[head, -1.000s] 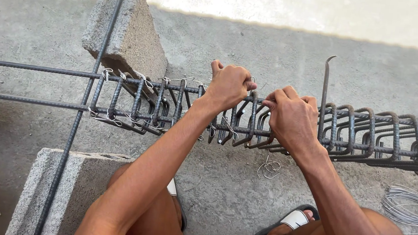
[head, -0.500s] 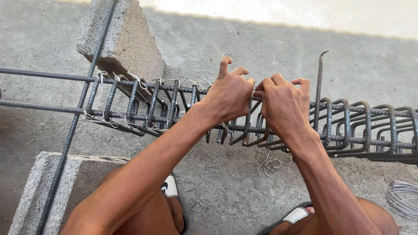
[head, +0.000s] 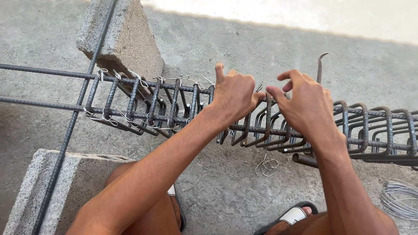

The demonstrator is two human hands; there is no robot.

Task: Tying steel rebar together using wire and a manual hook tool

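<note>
Head view: since half a second ago, the right hand (head: 305,105) has opened beside the rebar cage (head: 271,122); the left hand (head: 234,93) stays clenched around its top bar, on a stirrup joint.

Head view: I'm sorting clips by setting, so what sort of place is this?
Likely an outdoor building site: a rebar cage with wire-tied stirrups, concrete blocks on a bare concrete floor, and a tie-wire coil.

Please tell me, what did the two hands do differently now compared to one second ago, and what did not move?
The right hand opened and lifted its fingers off the steel stirrups; earlier both fists pressed together there. The left hand stays closed on the top bar. The rebar cage, concrete blocks and wire coil did not move.
</note>
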